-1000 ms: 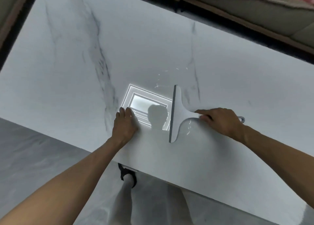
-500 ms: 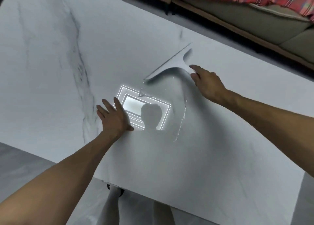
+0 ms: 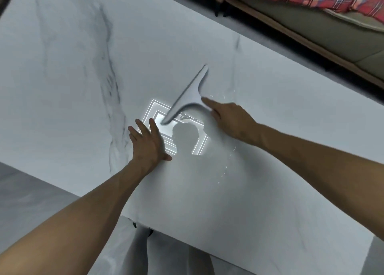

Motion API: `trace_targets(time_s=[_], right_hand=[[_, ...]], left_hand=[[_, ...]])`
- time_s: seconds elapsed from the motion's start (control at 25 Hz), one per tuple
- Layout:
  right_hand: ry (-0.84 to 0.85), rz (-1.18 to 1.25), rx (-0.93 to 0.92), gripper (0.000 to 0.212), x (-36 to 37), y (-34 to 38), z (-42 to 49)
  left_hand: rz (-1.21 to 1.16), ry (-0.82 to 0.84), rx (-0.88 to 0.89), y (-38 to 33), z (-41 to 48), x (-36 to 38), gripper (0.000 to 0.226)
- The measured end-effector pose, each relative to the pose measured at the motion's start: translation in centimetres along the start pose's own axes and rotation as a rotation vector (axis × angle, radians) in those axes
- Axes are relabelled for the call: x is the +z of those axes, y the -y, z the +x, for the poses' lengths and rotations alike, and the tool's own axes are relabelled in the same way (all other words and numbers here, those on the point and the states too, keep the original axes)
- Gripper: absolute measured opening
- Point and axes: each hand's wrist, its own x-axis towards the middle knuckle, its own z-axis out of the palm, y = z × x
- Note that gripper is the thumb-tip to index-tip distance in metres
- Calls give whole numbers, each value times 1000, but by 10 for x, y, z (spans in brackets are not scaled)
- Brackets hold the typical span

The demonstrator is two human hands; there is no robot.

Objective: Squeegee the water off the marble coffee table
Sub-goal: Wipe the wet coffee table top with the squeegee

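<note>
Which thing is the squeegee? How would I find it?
Start at the big white marble table with grey veins. Near its middle glows a bright square reflection; the squeegee slants up from its far edge. It is the only grey T-shaped tool there, its handle held by the right hand.

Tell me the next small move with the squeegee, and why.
Probably draw the grey T-shaped squeegee, gripped by the right hand, toward the near edge of the white marble table. A curved trail of water beads lies nearer than that hand, where the slanted blade does not reach.
</note>
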Motion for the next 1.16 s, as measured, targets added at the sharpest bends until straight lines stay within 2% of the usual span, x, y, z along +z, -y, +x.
trace_targets(time_s=[0.16, 0.28, 0.4, 0.56, 0.64, 0.8, 0.96, 1.0, 1.08, 1.16], right_hand=[[150, -185, 26, 50, -3, -42, -85], [192, -267, 65, 49, -22, -60, -112], [90, -226, 39, 47, -32, -48, -90], [-4, -119, -4, 46, -13, -3, -31], [-3, -115, -21, 45, 3, 1, -26], [32, -107, -20, 46, 18, -41, -77], [140, -174, 45, 49, 5, -99, -147], [162, -201, 62, 50, -2, -110, -158], [147, -220, 87, 49, -19, -124, -162], [28, -181, 78, 47, -38, -127, -140]], left_hand=[[24, 20, 57, 8, -12, -11, 124], [-18, -30, 127, 24, -17, -17, 89], [-208, -15, 113, 33, -17, -18, 69], [-161, -90, 121, 31, -19, -15, 42], [-126, -104, 113, 24, -18, -18, 39], [-84, -114, 91, 0, -16, -20, 52], [-15, -36, 93, -39, -2, -17, 119], [1, -20, 101, -50, 3, -15, 130], [10, -23, 88, -68, 14, -12, 141], [28, -36, 62, -77, 20, -8, 141]])
